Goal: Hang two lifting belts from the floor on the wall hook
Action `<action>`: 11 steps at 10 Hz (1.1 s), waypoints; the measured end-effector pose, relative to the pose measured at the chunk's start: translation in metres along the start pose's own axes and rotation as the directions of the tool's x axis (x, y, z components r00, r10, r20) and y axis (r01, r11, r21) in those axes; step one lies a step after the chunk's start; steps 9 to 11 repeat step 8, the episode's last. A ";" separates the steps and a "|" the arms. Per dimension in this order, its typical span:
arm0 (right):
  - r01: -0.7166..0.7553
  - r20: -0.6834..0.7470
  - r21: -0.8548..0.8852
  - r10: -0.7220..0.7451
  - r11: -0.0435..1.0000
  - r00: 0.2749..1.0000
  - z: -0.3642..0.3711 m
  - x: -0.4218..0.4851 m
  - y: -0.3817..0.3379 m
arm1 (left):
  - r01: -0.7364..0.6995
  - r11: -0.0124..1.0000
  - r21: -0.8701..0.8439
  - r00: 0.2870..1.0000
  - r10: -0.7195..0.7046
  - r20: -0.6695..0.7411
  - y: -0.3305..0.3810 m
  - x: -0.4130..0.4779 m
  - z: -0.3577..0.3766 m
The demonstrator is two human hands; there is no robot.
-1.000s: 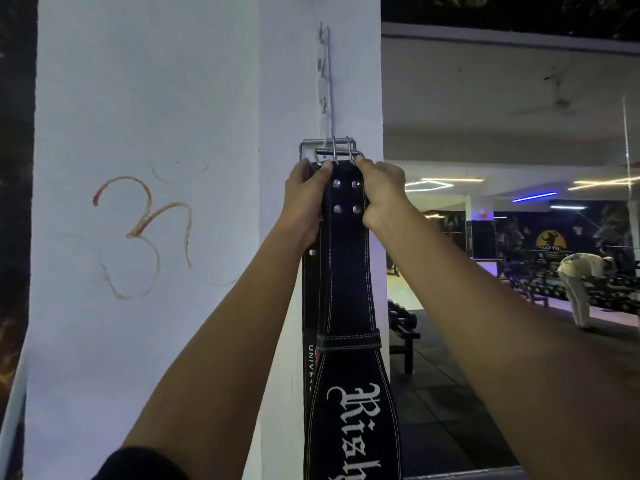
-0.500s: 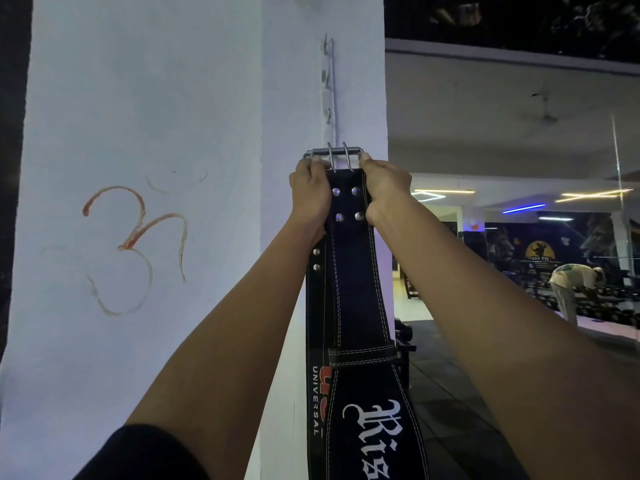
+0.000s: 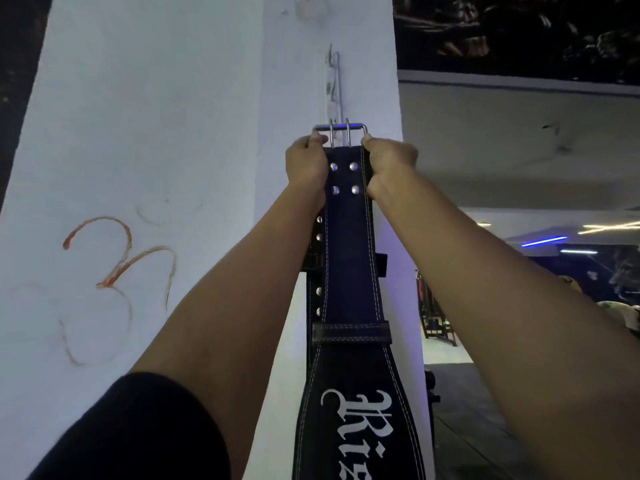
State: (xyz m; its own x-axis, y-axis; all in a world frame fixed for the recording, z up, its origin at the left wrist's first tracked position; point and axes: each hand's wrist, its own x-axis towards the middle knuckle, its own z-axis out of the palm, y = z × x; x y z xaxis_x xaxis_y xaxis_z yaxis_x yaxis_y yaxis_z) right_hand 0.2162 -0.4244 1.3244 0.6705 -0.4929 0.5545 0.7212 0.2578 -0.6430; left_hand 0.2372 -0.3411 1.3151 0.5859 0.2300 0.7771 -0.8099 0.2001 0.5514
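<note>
A black leather lifting belt (image 3: 349, 251) with white stitching and white lettering hangs down in front of a white pillar. My left hand (image 3: 306, 164) and my right hand (image 3: 389, 164) grip its top end on either side, just below the steel two-prong buckle (image 3: 339, 131). The buckle sits against the pillar right under a white strip of wall hooks (image 3: 332, 84). Behind the front belt, a second black belt (image 3: 317, 258) with silver rivets shows at the left edge; where its top hangs is hidden.
The white pillar (image 3: 156, 133) carries a reddish painted symbol (image 3: 114, 282) on its left face. To the right the gym floor opens out, with dumbbell racks, ceiling lights and a bent-over person (image 3: 623, 313) far off.
Both hands have lifted the belt's buckle end upward along the pillar, closer to the hook strip. A second belt has come into sight behind it.
</note>
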 end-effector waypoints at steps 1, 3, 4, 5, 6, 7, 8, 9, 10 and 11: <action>0.034 0.017 -0.004 -0.034 0.999 0.999 0.015 0.025 -0.008 | 0.008 1.000 0.007 0.999 -0.008 -0.039 0.007 0.035 0.009; 0.051 0.032 -0.005 -0.051 0.999 0.998 0.031 0.064 0.001 | 0.054 0.997 0.055 0.996 -0.050 -0.073 -0.003 0.080 0.023; 0.049 0.019 -0.025 -0.049 0.998 0.999 0.032 0.072 0.003 | 0.072 0.997 0.016 0.995 -0.071 -0.068 -0.007 0.086 0.022; 0.042 0.002 -0.054 -0.042 0.998 0.999 0.027 0.069 0.004 | 0.058 0.992 0.110 0.995 -0.048 -0.091 -0.010 0.085 0.020; 0.034 0.001 -0.045 -0.034 0.998 0.999 0.022 0.059 0.009 | 0.049 0.984 0.170 0.995 -0.034 -0.090 -0.010 0.074 0.017; 0.067 -0.019 -0.023 -0.067 0.998 0.998 0.014 0.044 0.016 | -0.025 0.984 0.178 0.997 0.036 -0.062 -0.012 0.057 0.009; 0.114 -0.032 -0.003 -0.114 0.994 0.993 0.005 0.025 0.026 | -0.058 0.991 0.124 0.998 0.057 0.010 -0.013 0.024 -0.003; 0.114 -0.032 -0.003 -0.114 0.994 0.993 0.005 0.025 0.026 | -0.058 0.991 0.124 0.998 0.057 0.010 -0.013 0.024 -0.003; 0.114 -0.032 -0.003 -0.114 0.994 0.993 0.005 0.025 0.026 | -0.058 0.991 0.124 0.998 0.057 0.010 -0.013 0.024 -0.003; 0.114 -0.032 -0.003 -0.114 0.994 0.993 0.005 0.025 0.026 | -0.058 0.991 0.124 0.998 0.057 0.010 -0.013 0.024 -0.003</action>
